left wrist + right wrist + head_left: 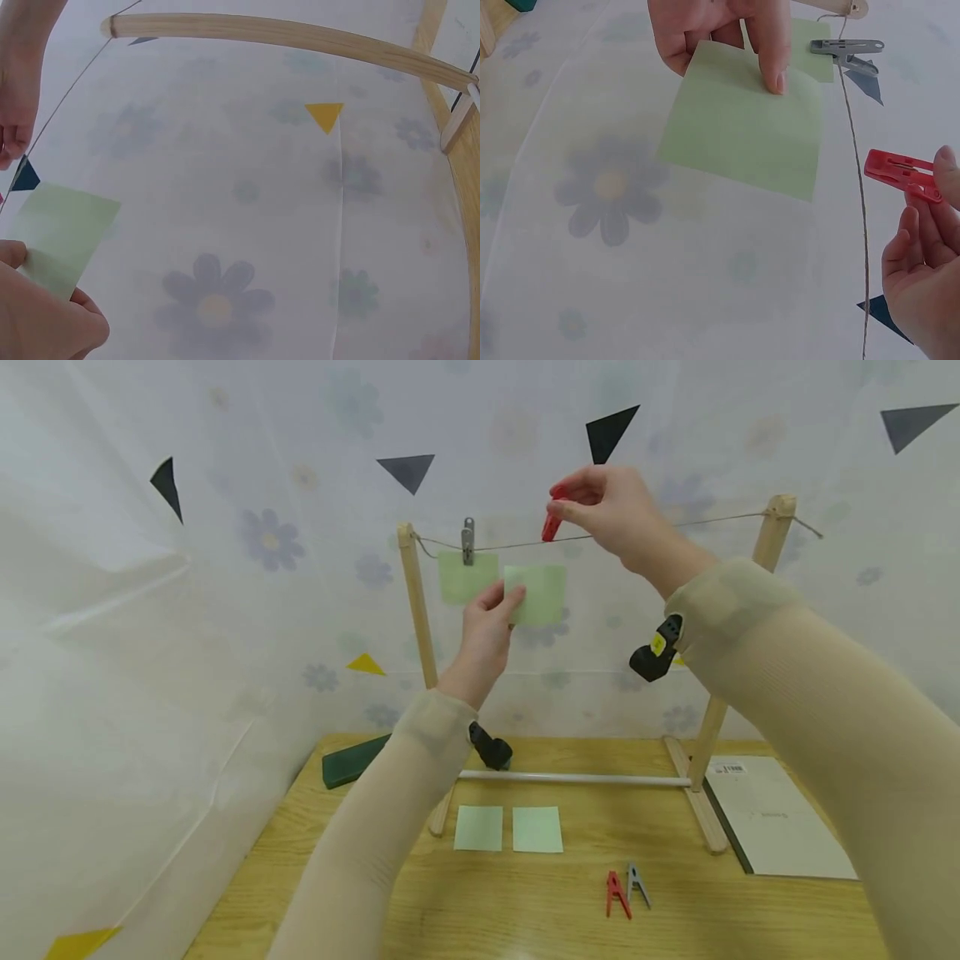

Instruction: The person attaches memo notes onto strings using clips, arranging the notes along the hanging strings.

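Observation:
A green paper square [542, 597] is pinched at its left edge by my left hand [486, 631], just below the string [510, 545]. My right hand [618, 514] pinches a red clothespin [898, 172] close to the string, above the paper. In the right wrist view the clothespin lies beside the string, apart from the paper. Left of it, a grey clothespin [468, 542] fastens another green paper square [457, 578] to the string. The left wrist view shows the held paper [64, 232] between thumb and fingers.
Wooden posts [417, 610] hold the string, with a white rod [577, 778] low between them. On the table [480, 910] lie two green squares [478, 828], a red clothespin [617, 895], a grey clothespin [636, 885], a notebook [780, 818] and a dark green box [352, 762].

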The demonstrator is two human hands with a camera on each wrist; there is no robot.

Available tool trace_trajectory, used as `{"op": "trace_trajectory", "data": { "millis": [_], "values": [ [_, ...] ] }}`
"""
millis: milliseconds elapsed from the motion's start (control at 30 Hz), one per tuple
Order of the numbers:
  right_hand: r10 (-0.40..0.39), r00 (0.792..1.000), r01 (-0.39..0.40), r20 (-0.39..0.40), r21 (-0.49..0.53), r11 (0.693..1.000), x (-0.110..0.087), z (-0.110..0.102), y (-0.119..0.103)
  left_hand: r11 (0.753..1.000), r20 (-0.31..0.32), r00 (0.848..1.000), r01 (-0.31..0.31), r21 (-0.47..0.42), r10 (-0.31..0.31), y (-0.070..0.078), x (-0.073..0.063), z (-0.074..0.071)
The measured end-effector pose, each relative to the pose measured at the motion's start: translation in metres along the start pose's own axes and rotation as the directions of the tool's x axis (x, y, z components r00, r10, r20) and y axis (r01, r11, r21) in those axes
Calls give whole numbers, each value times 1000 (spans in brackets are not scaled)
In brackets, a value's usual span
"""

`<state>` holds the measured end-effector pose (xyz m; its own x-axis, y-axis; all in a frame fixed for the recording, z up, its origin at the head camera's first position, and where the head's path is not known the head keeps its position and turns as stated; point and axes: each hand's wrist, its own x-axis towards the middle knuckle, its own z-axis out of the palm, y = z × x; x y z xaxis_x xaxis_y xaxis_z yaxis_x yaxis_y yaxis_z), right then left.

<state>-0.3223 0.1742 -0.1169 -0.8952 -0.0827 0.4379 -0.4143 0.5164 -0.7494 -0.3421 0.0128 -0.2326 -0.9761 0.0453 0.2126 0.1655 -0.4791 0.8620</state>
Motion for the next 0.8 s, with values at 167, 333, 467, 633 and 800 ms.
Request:
{"op": "trace_trajectory", "data": {
  "millis": [167, 333, 467, 633, 800],
  "values": [
    [-20, 1000, 21, 17, -91, 996, 2, 3, -1, 1000, -2, 1000, 16, -4, -16, 1, 0, 3],
    [-36, 999, 39, 24, -134, 990, 5, 6, -1, 1000, -11, 1000, 21, 2, -21, 1, 0, 5],
    [-32, 999, 34, 16, -156, 987, 7, 8, -1, 1000, -10, 1000, 19, -3, -19, 1, 1, 8],
    [-31, 999, 34, 18, -182, 983, 7, 9, 1, 1000, -16, 1000, 10, -7, -10, -1, 1, 10],
    [-34, 999, 42, 42, -201, 979, 5, 9, 2, 1000, -18, 1000, 9, -13, -10, -2, 2, 11]
  ]
}}
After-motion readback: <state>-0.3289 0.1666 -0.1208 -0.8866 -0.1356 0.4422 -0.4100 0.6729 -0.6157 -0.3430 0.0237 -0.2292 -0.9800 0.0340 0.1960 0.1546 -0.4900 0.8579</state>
